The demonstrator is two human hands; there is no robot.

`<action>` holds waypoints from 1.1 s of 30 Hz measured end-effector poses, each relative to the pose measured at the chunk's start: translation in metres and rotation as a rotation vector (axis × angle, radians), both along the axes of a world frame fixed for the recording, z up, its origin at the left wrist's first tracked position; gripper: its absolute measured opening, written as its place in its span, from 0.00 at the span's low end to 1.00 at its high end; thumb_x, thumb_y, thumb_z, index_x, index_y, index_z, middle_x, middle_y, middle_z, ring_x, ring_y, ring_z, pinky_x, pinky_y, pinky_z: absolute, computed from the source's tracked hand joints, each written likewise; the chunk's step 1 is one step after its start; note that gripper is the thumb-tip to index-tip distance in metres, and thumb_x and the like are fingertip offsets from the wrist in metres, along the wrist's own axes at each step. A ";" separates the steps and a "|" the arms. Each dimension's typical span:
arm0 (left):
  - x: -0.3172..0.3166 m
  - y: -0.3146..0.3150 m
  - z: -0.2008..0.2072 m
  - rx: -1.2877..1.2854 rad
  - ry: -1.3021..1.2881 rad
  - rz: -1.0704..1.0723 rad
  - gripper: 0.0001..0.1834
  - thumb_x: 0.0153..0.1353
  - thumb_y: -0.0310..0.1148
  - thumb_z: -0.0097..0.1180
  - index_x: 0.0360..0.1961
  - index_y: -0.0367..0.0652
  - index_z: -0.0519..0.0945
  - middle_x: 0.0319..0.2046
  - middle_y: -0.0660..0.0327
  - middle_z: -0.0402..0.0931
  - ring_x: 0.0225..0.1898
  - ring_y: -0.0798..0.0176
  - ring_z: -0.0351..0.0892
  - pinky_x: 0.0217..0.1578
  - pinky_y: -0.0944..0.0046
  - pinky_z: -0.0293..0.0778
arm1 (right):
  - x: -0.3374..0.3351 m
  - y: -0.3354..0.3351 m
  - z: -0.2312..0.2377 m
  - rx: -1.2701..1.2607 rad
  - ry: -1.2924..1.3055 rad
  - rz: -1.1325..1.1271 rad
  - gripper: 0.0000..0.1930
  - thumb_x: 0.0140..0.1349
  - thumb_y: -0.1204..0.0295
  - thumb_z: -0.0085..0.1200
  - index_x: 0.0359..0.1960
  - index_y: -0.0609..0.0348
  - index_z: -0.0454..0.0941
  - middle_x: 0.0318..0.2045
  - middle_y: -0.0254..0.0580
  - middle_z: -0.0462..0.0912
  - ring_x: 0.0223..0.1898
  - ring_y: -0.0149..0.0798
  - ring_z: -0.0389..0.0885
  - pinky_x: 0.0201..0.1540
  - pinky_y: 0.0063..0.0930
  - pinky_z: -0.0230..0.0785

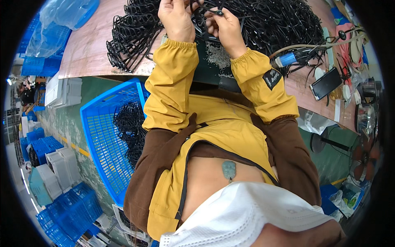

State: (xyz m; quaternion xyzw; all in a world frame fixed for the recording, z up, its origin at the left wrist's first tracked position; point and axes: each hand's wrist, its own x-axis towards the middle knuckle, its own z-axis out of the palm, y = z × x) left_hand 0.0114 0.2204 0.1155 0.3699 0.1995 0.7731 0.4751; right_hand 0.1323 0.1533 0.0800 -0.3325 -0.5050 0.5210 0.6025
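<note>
My left hand [177,21] is at the top of the view, its fingers pinched round a thin black looped piece that is partly cut off by the edge. Beside it my right hand [227,32] has its fingers curled on the black piece [219,12], where a small round end shows near the thumb. Behind both hands spreads a large heap of similar thin black looped pieces [279,29]. To the left lies a more ordered stack of them [132,37]. Below my right hand, small silvery metal parts [218,55] lie scattered on a dark green surface.
A blue handheld power tool [288,59] with a cord and a dark phone [325,84] lie on the table's right side. A blue basket [108,136] holding black pieces stands left of my lap. Blue crates [70,216] are stacked on the floor at left.
</note>
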 end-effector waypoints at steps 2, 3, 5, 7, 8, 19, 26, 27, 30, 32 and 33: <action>0.005 0.004 -0.001 -0.038 -0.020 -0.097 0.08 0.78 0.34 0.51 0.44 0.41 0.77 0.35 0.63 0.81 0.33 0.69 0.82 0.36 0.67 0.81 | 0.008 0.007 0.007 -0.021 0.132 -0.048 0.08 0.75 0.73 0.47 0.40 0.60 0.79 0.25 0.29 0.77 0.23 0.22 0.73 0.24 0.15 0.63; 0.008 0.005 -0.001 -0.054 -0.032 -0.145 0.08 0.78 0.34 0.51 0.44 0.41 0.77 0.35 0.63 0.81 0.33 0.69 0.82 0.36 0.67 0.81 | 0.012 0.009 0.010 -0.065 0.189 -0.050 0.07 0.74 0.73 0.48 0.41 0.60 0.78 0.24 0.27 0.75 0.22 0.21 0.71 0.23 0.15 0.61; 0.013 0.007 -0.002 -0.067 -0.020 -0.119 0.07 0.77 0.33 0.53 0.42 0.41 0.77 0.34 0.63 0.81 0.33 0.69 0.81 0.37 0.68 0.80 | 0.027 0.032 0.030 0.158 -0.033 -0.039 0.07 0.71 0.71 0.50 0.47 0.57 0.77 0.26 0.29 0.75 0.24 0.20 0.69 0.25 0.15 0.60; 0.018 0.004 -0.005 -0.060 0.031 -0.072 0.07 0.77 0.33 0.53 0.41 0.42 0.77 0.33 0.64 0.80 0.32 0.70 0.81 0.37 0.67 0.80 | 0.035 0.043 0.043 0.140 -0.039 -0.094 0.05 0.72 0.71 0.50 0.44 0.57 0.76 0.24 0.29 0.74 0.21 0.22 0.68 0.23 0.17 0.59; 0.018 0.002 -0.008 -0.060 0.086 -0.080 0.06 0.75 0.32 0.56 0.44 0.41 0.77 0.36 0.65 0.80 0.35 0.71 0.79 0.41 0.69 0.78 | 0.042 0.048 0.050 0.074 0.000 -0.098 0.04 0.72 0.70 0.50 0.41 0.56 0.75 0.22 0.29 0.73 0.19 0.23 0.66 0.22 0.18 0.58; 0.021 -0.004 -0.021 -0.261 0.295 -0.348 0.05 0.67 0.30 0.63 0.39 0.40 0.82 0.27 0.64 0.82 0.29 0.71 0.80 0.33 0.71 0.74 | 0.064 0.047 0.077 -0.013 0.094 0.034 0.05 0.70 0.73 0.48 0.34 0.55 0.74 0.20 0.28 0.71 0.16 0.23 0.63 0.18 0.18 0.55; -0.004 -0.071 -0.041 -0.255 -0.168 -0.264 0.10 0.68 0.32 0.65 0.32 0.36 0.82 0.17 0.70 0.67 0.19 0.72 0.60 0.45 0.45 0.81 | 0.062 0.013 0.074 0.046 0.024 0.141 0.02 0.70 0.75 0.52 0.36 0.57 0.75 0.20 0.24 0.67 0.18 0.20 0.62 0.19 0.17 0.53; -0.006 -0.071 -0.044 -0.221 -0.038 -0.075 0.10 0.67 0.32 0.66 0.32 0.36 0.82 0.17 0.70 0.68 0.19 0.73 0.61 0.43 0.47 0.80 | 0.060 0.010 0.072 0.001 0.064 0.200 0.02 0.69 0.75 0.53 0.37 0.58 0.75 0.20 0.24 0.67 0.17 0.20 0.61 0.19 0.17 0.53; -0.014 -0.064 -0.049 -0.070 0.558 0.520 0.11 0.63 0.31 0.69 0.31 0.35 0.82 0.18 0.69 0.72 0.21 0.74 0.64 0.37 0.56 0.75 | 0.047 -0.004 0.063 -0.104 0.066 0.127 0.01 0.69 0.76 0.52 0.37 0.58 0.75 0.20 0.24 0.67 0.17 0.20 0.61 0.18 0.18 0.53; -0.019 -0.063 -0.050 0.105 0.889 0.882 0.11 0.60 0.31 0.72 0.31 0.35 0.82 0.19 0.69 0.74 0.22 0.75 0.67 0.33 0.62 0.72 | 0.041 -0.022 0.056 -0.199 0.108 0.189 0.04 0.72 0.74 0.50 0.40 0.60 0.76 0.21 0.24 0.68 0.18 0.20 0.63 0.20 0.17 0.54; -0.021 -0.063 -0.050 0.191 0.996 1.010 0.12 0.58 0.31 0.73 0.31 0.34 0.82 0.20 0.69 0.75 0.23 0.75 0.68 0.31 0.65 0.70 | 0.038 -0.037 0.050 -0.304 0.090 0.197 0.08 0.75 0.72 0.48 0.45 0.63 0.78 0.21 0.24 0.69 0.19 0.19 0.64 0.21 0.16 0.54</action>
